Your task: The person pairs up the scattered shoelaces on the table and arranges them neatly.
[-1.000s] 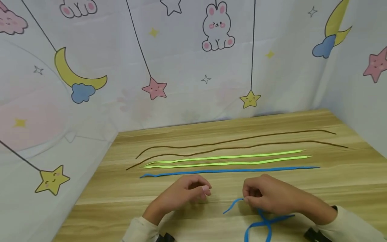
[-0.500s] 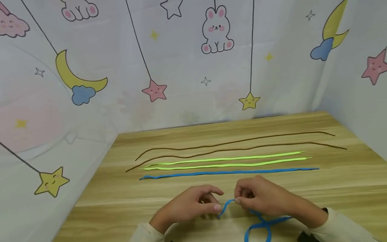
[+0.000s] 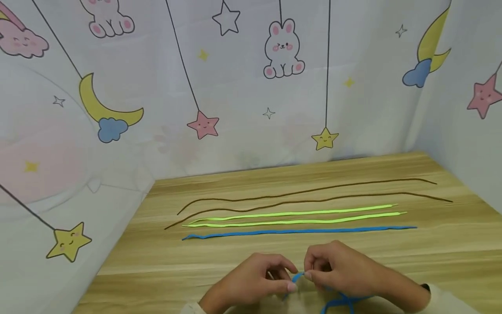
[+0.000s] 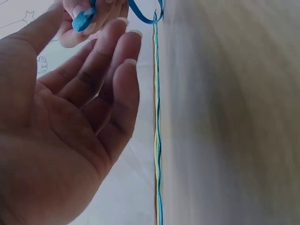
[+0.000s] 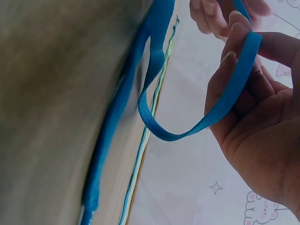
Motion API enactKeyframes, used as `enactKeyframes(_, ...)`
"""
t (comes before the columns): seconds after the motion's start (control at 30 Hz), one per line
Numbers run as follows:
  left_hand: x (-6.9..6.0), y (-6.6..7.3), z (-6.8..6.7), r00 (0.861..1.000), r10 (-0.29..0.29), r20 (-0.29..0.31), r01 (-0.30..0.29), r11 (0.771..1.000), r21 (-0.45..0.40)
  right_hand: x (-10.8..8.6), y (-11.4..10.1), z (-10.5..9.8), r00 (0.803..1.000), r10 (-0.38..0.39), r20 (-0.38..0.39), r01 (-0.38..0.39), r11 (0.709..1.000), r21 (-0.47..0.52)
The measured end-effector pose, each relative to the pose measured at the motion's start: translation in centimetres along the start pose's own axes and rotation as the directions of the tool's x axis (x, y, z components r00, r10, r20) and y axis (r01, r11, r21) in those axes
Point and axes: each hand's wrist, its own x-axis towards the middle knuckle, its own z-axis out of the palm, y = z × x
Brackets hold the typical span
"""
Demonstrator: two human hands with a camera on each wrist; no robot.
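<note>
My right hand point(image 3: 349, 272) pinches a flat blue shoelace point(image 5: 232, 91) between thumb and forefinger, near one end. From there the lace runs across the palm side and hangs in a loop in the right wrist view; more of it lies crossed on the table below. Its short free end point(image 4: 83, 21) points toward my left hand point(image 3: 249, 279). The left thumb and forefinger stand apart around that end, with a gap showing, and the other fingers are loosely bent. A second blue shoelace point(image 3: 298, 231) lies straight across the table just beyond both hands.
Behind the blue lace lie two bright green shoelaces point(image 3: 294, 222), side by side. Farther back are two thin brown laces point(image 3: 321, 199), slightly wavy. The wood-grain table point(image 3: 443, 248) ends at a white printed curtain point(image 3: 243, 87) at the back and sides.
My left hand has moved right, up to the lace's free end, and its thumb and forefinger now reach around it. The right hand has shifted slightly left, still pinching the shoelace.
</note>
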Motion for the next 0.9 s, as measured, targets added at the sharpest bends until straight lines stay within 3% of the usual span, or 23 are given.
enactKeyframes(0.33,-0.25,0.13,-0.04,0.999,0.028,-0.029,-0.026,0.997,0.078,-0.21,0.15,0.23,1.0,-0.028,0.004,0.028,1.0,-0.001)
enactKeyframes(0.6,0.07,0.37,0.21,1.0,0.019,-0.01,-0.018,0.999,0.035,-0.23,0.0,0.16,0.999,-0.04,0.01,0.04,0.999,0.011)
enactKeyframes(0.9,-0.02,0.45,0.41,0.999,0.013,-0.029,-0.012,0.999,0.035,-0.3,0.25,0.31,0.998,-0.056,0.024,0.056,0.998,0.011)
